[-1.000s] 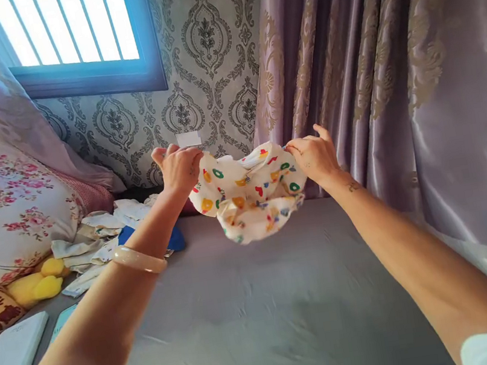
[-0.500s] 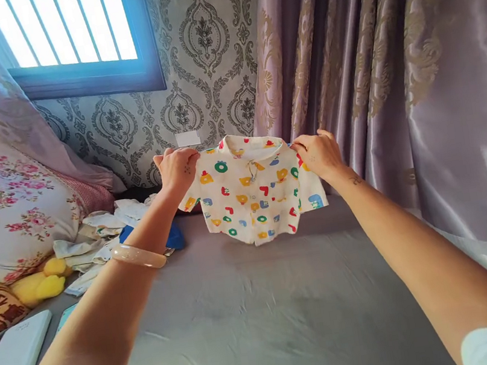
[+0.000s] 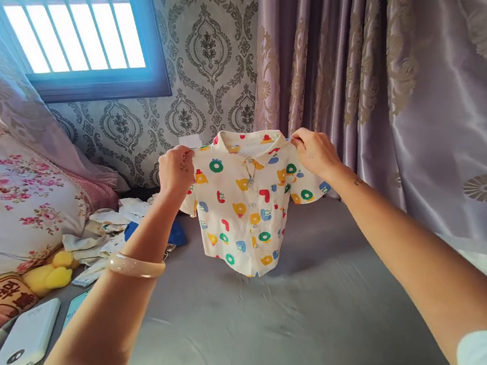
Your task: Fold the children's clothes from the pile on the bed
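Observation:
A small cream short-sleeved shirt [image 3: 241, 201] with a collar, a buttoned front and red, yellow, green and blue prints hangs upright above the grey bed sheet [image 3: 267, 337]. My left hand [image 3: 176, 169] pinches it at the shoulder on the left side. At the opposite shoulder, my right hand [image 3: 315, 150] is closed on the fabric. The shirt's front faces me, and its lower hem hangs close to the sheet; whether it touches cannot be made out.
Crumpled clothes [image 3: 107, 224] lie at the left by a floral pillow [image 3: 11, 193]. Nearer are a yellow plush toy [image 3: 51, 273], a white power bank [image 3: 25, 343] with a cable, and a light-blue phone-like object [image 3: 75, 306]. Purple curtains [image 3: 345, 69] hang at the right.
The shirt has swung from billowing away to hanging straighter, its hem lower and more of its front showing. Both hands keep their hold. The view has shifted slightly.

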The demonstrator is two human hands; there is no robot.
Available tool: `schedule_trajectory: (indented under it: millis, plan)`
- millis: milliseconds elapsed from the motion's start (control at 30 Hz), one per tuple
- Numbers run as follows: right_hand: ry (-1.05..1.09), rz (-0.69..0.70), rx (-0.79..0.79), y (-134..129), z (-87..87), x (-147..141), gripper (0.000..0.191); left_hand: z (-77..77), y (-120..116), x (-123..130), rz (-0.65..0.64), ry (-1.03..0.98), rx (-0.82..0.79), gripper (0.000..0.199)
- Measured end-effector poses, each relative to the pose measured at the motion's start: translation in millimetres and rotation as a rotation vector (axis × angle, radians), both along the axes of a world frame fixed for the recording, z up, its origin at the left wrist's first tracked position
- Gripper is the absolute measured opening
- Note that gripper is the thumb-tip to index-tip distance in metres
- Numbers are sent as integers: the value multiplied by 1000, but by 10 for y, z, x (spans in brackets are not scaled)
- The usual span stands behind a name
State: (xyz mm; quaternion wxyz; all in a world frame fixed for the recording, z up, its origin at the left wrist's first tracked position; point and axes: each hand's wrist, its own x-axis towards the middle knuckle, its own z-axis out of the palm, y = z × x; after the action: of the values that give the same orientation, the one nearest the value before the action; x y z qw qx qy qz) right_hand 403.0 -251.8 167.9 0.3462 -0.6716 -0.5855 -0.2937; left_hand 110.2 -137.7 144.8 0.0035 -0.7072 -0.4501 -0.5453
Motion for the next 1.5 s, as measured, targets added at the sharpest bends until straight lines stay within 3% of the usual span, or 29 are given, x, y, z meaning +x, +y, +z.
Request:
schedule_trajectory:
  millis: [267,433,567,700,800,867,1100,1200,1333,1500]
  plan:
    - [-37,92,303,-417,-81,-218,32,-30,-628,-302,96,-3,343,23]
    - [-108,126,385,-672,44,-271,33,137,-994,-444,200,32,555,27]
    - [-154,142,371,-766,256,-267,27,291,-1050,-462,231,90,619,31]
    - [-132,154,250,-657,300,-165,24,247,-910,-418,233,164,544,32]
    - [-96,174,69,-396,88,-2,24,9,-657,-361,192,296,382,31]
    - [-62,171,-77,-164,-174,122,26,-269,-416,-303,117,401,248,29]
    - [121,89,-574,508,-1393,364,31,-1638,427,17,-104,619,-207,33]
    - [152,95,-677,657,-1800,395,33,-2055,627,123,-129,616,-331,33]
    - [168,104,-722,795,-2115,452,36,-2329,780,191,-133,608,-406,34]
    - [170,89,-725,917,-2286,526,35,-2464,896,253,-109,619,-461,36]
